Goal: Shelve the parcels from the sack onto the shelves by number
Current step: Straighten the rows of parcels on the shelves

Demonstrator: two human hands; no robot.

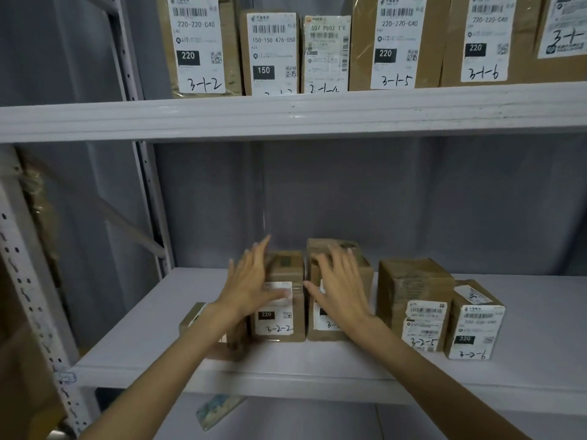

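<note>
The left hand [251, 285] is lying with straight, spread fingers on the front and left side of the parcel marked 3-2-2 [281, 325], its thumb crossing the white label; this grip is open, it is only pressing and not closing on the box. The right hand [341, 287] is also open, with its fingers spread flat over the top and front of the neighbouring parcel [362, 268], and it is hiding most of that label, so I cannot read the number.

Both parcels are small brown cardboard boxes with tape and a white printed label that is carrying a barcode, a black square with 220, and a handwritten number. They are standing upright, side by side and touching, on the middle shelf [524, 369].

Left of them, behind the left forearm, another small box [193, 319] is lying partly hidden. To the right, a little apart, the box 3-2-5 [413, 293] and the box 3-2-6 [476, 325] are standing just beside each other.

On the upper shelf [286, 117] taller parcels are standing in a row, marked 3-1-2 [198, 46], 3-1-5 [397, 42] and 3-1-6 [486, 39].
</note>
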